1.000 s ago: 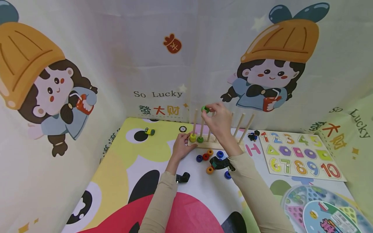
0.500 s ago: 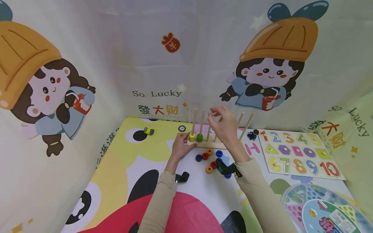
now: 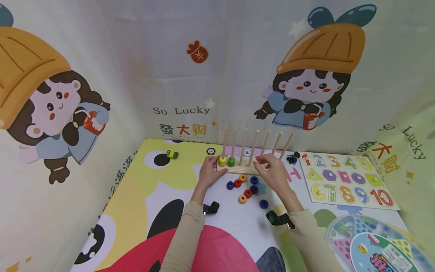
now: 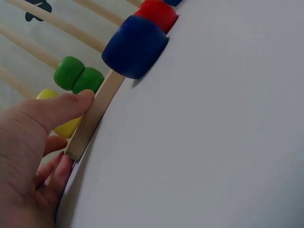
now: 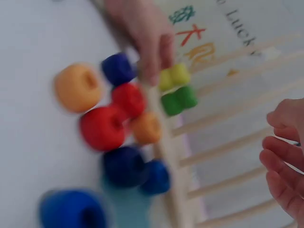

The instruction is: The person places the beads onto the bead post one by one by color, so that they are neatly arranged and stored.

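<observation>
Two of seven pegs bear beads, yellow beads (image 3: 222, 161) and green beads (image 3: 231, 161); left hand (image 3: 210, 172) grips the base (image 3: 238, 169), right hand (image 3: 272, 174) hovers empty, fingers relaxed, loose beads (image 3: 245, 186) at 6 o'clock unthreaded.

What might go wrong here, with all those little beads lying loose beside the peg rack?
The loose beads sit right under the right hand; a sweep of that wrist might roll them away. The thin dowels stand tall on a narrow wooden base, so a knock from the right hand could tip the rack, though the left hand holds its end. The green beads look seated, so they seem safe.
</observation>
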The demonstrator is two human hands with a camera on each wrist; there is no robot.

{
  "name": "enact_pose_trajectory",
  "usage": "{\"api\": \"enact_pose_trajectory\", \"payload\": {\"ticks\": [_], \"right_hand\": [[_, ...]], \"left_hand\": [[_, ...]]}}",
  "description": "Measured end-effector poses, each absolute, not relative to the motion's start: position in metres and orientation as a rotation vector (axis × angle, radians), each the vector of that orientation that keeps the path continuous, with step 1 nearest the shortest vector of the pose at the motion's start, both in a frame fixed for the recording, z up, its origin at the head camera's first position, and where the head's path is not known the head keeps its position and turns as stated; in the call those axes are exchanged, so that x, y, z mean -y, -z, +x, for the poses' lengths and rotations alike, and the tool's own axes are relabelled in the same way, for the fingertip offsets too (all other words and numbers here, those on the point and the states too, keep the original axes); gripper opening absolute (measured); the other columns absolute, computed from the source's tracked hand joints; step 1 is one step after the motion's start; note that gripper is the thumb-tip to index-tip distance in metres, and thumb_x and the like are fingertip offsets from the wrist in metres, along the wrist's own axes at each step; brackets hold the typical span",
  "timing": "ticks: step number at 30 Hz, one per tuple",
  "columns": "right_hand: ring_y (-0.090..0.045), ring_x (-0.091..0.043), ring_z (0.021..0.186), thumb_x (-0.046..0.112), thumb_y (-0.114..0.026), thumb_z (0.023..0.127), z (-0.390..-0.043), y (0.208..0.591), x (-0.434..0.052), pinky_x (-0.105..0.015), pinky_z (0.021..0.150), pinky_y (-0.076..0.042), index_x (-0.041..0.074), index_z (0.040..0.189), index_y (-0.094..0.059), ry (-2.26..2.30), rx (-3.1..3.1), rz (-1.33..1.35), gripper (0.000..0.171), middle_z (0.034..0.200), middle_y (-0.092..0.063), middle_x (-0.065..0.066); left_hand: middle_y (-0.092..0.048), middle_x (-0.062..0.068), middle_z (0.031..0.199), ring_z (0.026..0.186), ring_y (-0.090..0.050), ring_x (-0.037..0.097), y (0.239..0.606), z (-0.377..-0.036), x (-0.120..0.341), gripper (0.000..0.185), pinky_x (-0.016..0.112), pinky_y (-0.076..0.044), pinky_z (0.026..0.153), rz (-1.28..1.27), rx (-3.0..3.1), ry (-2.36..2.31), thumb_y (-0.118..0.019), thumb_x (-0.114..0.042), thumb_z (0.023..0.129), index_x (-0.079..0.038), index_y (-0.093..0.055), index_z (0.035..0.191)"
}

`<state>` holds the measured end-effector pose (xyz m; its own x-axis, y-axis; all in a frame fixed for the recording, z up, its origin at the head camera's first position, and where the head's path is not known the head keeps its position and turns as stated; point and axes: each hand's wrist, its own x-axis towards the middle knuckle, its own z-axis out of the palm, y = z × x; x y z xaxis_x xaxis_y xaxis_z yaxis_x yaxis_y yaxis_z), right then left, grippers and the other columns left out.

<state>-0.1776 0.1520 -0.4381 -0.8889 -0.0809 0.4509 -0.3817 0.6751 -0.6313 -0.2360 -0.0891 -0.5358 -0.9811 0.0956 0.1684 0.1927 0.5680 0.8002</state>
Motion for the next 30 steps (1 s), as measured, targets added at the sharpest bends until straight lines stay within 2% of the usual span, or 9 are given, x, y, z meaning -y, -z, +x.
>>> {"api": "enact_pose_trajectory", "payload": {"ticks": [3,11,18,30], "right_hand": [[-0.067,-0.029,0.086,0.008,-0.075,0.087,-0.174,0.454,-0.160,-0.047,0.071,-0.058,-0.003,0.105,-0.071,-1.103,2.594,0.384,0.021,0.097,-0.070,-0.015],[-0.067,-0.031,0.094,0.004,-0.075,0.085,-0.169,0.482,-0.172,-0.049,0.081,-0.056,-0.001,0.107,-0.072,-1.123,2.802,0.434,0.024,0.104,-0.071,-0.015],[-0.068,-0.030,0.088,0.001,-0.078,0.080,-0.168,0.494,-0.173,-0.046,0.077,-0.058,-0.001,0.105,-0.072,-1.107,2.793,0.429,0.026,0.101,-0.070,-0.015],[-0.068,-0.028,0.086,0.009,-0.082,0.079,-0.171,0.500,-0.166,-0.045,0.076,-0.057,0.000,0.105,-0.072,-1.098,2.818,0.338,0.029,0.097,-0.069,-0.012]], "left_hand": [[-0.051,0.018,0.126,0.117,-0.053,0.032,0.535,-0.235,0.089,0.069,0.045,-0.044,0.102,-0.233,2.698,1.390,-0.083,-0.027,0.079,-0.002,-0.056,0.138],[-0.051,0.018,0.126,0.116,-0.053,0.032,0.536,-0.237,0.090,0.069,0.046,-0.044,0.102,-0.230,2.698,1.384,-0.083,-0.029,0.080,-0.003,-0.056,0.138],[-0.050,0.018,0.125,0.112,-0.054,0.030,0.534,-0.235,0.090,0.069,0.043,-0.048,0.096,-0.235,2.691,1.402,-0.083,-0.028,0.080,-0.003,-0.056,0.138],[-0.051,0.017,0.125,0.111,-0.057,0.028,0.534,-0.234,0.088,0.068,0.038,-0.051,0.094,-0.241,2.670,1.432,-0.083,-0.025,0.080,-0.002,-0.056,0.138]]}}
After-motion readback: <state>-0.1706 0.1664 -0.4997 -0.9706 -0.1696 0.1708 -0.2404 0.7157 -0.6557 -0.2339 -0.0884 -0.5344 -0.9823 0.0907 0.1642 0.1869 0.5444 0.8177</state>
